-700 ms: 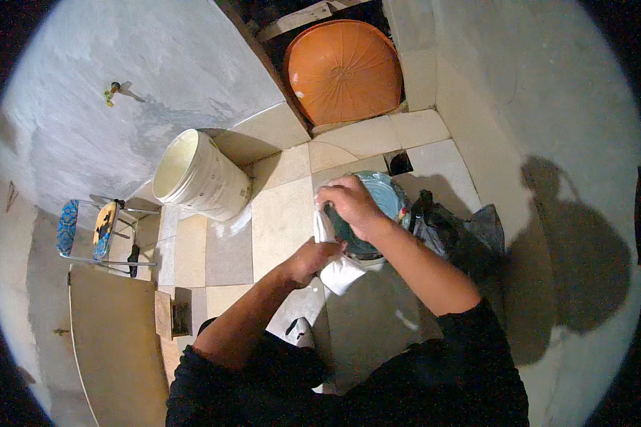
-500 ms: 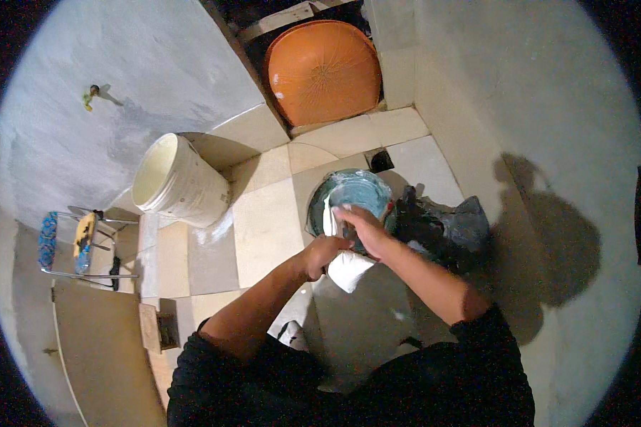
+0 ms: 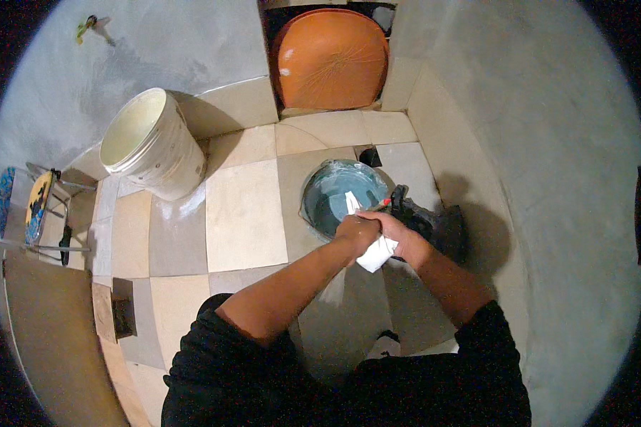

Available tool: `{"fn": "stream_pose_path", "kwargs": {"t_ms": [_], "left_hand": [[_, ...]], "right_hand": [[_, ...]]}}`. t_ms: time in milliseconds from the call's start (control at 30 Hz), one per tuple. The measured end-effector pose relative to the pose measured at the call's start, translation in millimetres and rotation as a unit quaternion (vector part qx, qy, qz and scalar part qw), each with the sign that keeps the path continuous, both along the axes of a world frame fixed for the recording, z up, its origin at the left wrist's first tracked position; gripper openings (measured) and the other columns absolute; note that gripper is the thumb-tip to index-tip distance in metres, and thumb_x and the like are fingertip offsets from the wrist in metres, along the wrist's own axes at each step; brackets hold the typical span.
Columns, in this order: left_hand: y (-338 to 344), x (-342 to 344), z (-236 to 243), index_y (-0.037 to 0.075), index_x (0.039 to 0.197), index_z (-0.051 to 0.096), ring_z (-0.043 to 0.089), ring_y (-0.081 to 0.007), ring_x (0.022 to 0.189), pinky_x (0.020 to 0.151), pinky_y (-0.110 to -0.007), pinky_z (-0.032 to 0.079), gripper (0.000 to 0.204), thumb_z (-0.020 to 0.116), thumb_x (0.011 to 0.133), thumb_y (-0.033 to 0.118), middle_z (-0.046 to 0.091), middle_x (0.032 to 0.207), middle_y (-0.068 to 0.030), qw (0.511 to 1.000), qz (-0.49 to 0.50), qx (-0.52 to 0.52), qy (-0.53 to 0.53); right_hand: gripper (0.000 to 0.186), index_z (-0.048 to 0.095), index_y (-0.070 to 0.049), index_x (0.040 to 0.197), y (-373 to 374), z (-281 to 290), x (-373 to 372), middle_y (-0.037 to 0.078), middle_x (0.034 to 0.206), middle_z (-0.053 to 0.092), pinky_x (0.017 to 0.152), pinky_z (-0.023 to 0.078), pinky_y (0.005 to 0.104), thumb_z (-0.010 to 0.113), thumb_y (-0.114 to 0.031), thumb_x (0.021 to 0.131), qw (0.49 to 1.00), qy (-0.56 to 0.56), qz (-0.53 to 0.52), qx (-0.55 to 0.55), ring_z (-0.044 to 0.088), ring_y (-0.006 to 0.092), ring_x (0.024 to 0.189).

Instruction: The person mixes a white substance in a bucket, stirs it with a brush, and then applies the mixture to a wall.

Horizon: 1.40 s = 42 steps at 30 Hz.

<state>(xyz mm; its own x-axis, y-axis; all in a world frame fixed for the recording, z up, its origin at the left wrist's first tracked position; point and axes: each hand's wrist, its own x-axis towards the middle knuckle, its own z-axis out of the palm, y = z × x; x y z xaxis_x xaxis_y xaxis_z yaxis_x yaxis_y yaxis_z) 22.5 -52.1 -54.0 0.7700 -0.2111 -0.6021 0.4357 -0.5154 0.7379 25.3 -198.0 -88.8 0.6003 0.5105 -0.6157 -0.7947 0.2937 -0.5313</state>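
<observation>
My left hand (image 3: 357,233) and right hand (image 3: 400,235) are closed together around a soft white bag (image 3: 377,254). One end of the bag pokes up above my fingers, and the other hangs below them. Just beyond is a round grey-blue bucket (image 3: 327,204) with whitish smears on its rim and inside wall. My hands are over its near edge, and the bag's upper end shows against its inside. What the bag contains is hidden by my fingers. A small red-tipped object (image 3: 386,202) shows at the bucket's right edge.
A crumpled black plastic bag (image 3: 441,226) lies right of the bucket. The large whitish bucket (image 3: 160,146) stands at the left wall, near a metal-framed chair (image 3: 39,206). An orange rounded panel (image 3: 331,60) fills the opening at the back. Square holes (image 3: 124,307) break the tiled floor.
My hands have drawn together, bunching the white bag tighter so less of it shows. They have shifted slightly right. The whole view has also turned and shifted.
</observation>
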Motion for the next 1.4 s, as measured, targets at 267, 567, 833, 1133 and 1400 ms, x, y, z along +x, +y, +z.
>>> {"fn": "stream_pose_path", "kwargs": {"t_ms": [267,567,833,1133,1400], "left_hand": [[26.1,5.2,42.1,-0.005,0.11,0.071,0.074,-0.0267,0.087,0.071,-0.043,0.057,0.032,0.057,0.09,0.016,0.072,0.088,-0.0232,0.962,-0.218,0.071,-0.149],[82.1,53.2,65.5,-0.008,0.116,0.065,0.072,-0.021,0.089,0.074,-0.036,0.06,0.027,0.056,0.096,0.008,0.069,0.11,-0.0174,0.979,-0.063,-0.191,0.015],[137.6,70.9,66.0,-0.007,0.099,0.074,0.069,-0.0395,0.106,0.089,-0.045,0.054,0.036,0.059,0.082,0.021,0.07,0.114,-0.0289,0.872,-0.296,0.323,-0.219],[136.4,92.7,45.6,0.001,0.117,0.068,0.06,-0.0413,0.122,0.104,-0.047,0.048,0.037,0.054,0.093,0.025,0.064,0.129,-0.0223,0.829,-0.434,0.295,-0.191],[139.9,82.0,57.3,0.008,0.132,0.063,0.057,-0.0403,0.127,0.108,-0.047,0.045,0.046,0.056,0.093,0.033,0.061,0.136,-0.0198,0.831,-0.443,0.299,-0.153]], "right_hand": [[0.035,0.065,-0.006,0.123,-6.7,-69.2,11.2,0.009,0.11,0.073,0.081,0.06,0.041,0.057,-0.029,0.099,0.99,-0.073,-0.019,0.119,0.073,0.0257,0.089],[0.043,0.058,0.002,0.128,-24.2,-24.4,37.1,0.019,0.112,0.073,0.081,0.06,0.0392,0.058,-0.015,0.088,0.995,-0.063,0.038,0.072,0.073,0.0281,0.09],[0.044,0.062,0.0,0.124,-29.3,-15.8,20.9,0.014,0.106,0.074,0.074,0.059,0.037,0.064,-0.011,0.082,0.985,-0.131,0.067,-0.093,0.073,0.026,0.085],[0.039,0.067,-0.001,0.111,-43.7,-15.7,18.9,0.009,0.09,0.072,0.062,0.055,0.0366,0.074,-0.016,0.075,0.953,-0.109,0.135,-0.249,0.07,0.0234,0.069],[0.037,0.068,-0.004,0.108,-43.5,-9.5,24.1,0.007,0.084,0.071,0.058,0.053,0.0354,0.074,-0.02,0.075,0.946,-0.114,0.148,-0.264,0.068,0.0214,0.065]]}}
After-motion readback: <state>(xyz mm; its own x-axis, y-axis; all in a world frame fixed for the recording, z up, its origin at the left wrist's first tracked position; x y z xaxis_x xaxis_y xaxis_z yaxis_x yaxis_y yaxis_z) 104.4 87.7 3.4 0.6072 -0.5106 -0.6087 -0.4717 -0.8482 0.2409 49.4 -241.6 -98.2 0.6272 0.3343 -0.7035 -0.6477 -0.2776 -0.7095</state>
